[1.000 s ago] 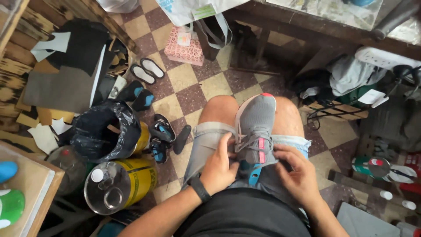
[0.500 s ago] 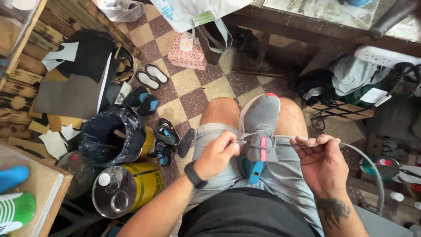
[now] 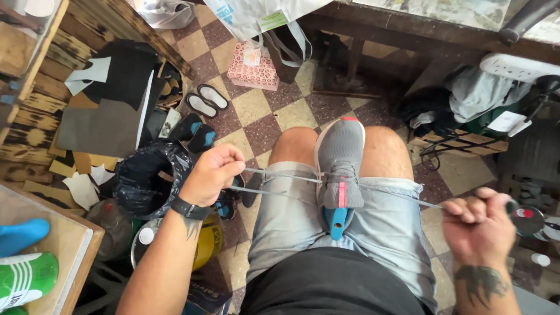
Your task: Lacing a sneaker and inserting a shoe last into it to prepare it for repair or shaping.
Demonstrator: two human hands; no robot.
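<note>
Grey sneaker (image 3: 339,157) clamped between the seated person's knees, toe pointing far, long axis running near-to-far. Laces (image 3: 280,175) are threaded and drawn taut to both sides; no knot shows yet. Left hand (image 3: 213,173) and right hand (image 3: 479,226) are each fisted around a lace end.

Shoe (image 3: 339,156) wedged upright between the knees, toe pointing away, on the lap. Laces (image 3: 280,175) stretched out to either side: left hand (image 3: 213,173) out left of the shoe, right hand (image 3: 479,224) well out right and nearer the body. Bin bag (image 3: 143,175) on the floor just left of the left hand, can (image 3: 207,248) below it. Pair of insoles (image 3: 205,100) farther off on the floor, box (image 3: 252,69) beyond them. Worktop (image 3: 64,256) at the near left corner.
</note>
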